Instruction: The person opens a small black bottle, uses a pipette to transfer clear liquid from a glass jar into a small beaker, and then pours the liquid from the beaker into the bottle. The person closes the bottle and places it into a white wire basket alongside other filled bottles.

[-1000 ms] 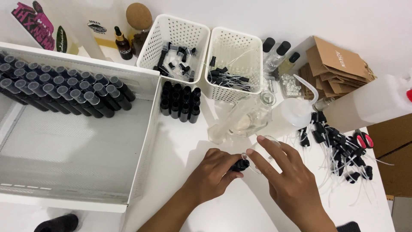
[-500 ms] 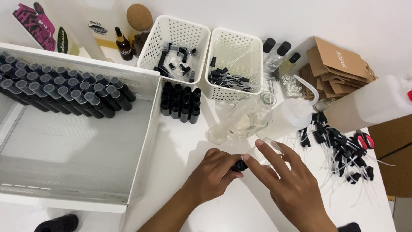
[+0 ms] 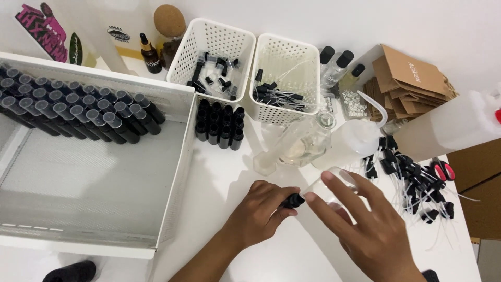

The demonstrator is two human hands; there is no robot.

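Observation:
My left hand (image 3: 261, 211) is shut around a small black bottle (image 3: 294, 200), whose top end sticks out to the right past my fingers. My right hand (image 3: 365, 230) sits just right of it and pinches a clear plastic cap (image 3: 324, 187) between thumb and index finger. The cap is close to the bottle's top, and I cannot tell whether they touch. Both hands hover over the white tabletop, in front of a glass flask (image 3: 300, 143).
A white tray (image 3: 177, 172) at left holds rows of capped black bottles (image 3: 78, 112). Behind stand two white perforated baskets (image 3: 211, 39) (image 3: 287, 52), a cluster of uncapped black bottles (image 3: 219, 128) and a squeeze bottle (image 3: 349, 143). At right lie black pump heads (image 3: 412, 183), red scissors (image 3: 442, 169) and brown bags (image 3: 407, 78).
My right hand has shifted a little right and toward me, its fingers lifting with the clear cap. My left hand and the black bottle have stayed in place.

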